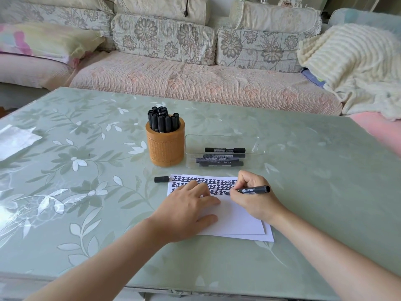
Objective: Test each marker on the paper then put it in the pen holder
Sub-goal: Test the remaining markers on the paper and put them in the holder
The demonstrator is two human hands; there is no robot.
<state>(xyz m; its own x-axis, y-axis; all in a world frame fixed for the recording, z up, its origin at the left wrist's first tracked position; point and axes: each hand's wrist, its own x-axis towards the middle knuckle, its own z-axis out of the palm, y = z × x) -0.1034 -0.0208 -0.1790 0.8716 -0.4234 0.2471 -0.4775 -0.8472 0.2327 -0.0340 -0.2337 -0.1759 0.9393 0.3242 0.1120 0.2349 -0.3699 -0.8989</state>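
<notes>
My right hand [251, 198] grips an uncapped black marker [255, 189], its tip down on the white paper [234, 216] at the end of the third row of black marks. My left hand [188, 210] rests flat on the paper, fingers spread over the marks. The marker's black cap [161, 179] lies on the table just left of the paper's top corner. An orange pen holder [165, 146] stands behind the paper with several black markers upright in it. A clear tray [256, 144] to its right holds several more black markers [223, 157] lying flat.
The table [86, 170] has a green floral cover under glass. A shiny sheet [15, 141] lies at its far left edge. Behind the table stands a sofa [195, 83] with floral cushions and a cream blanket [355, 61] on the right.
</notes>
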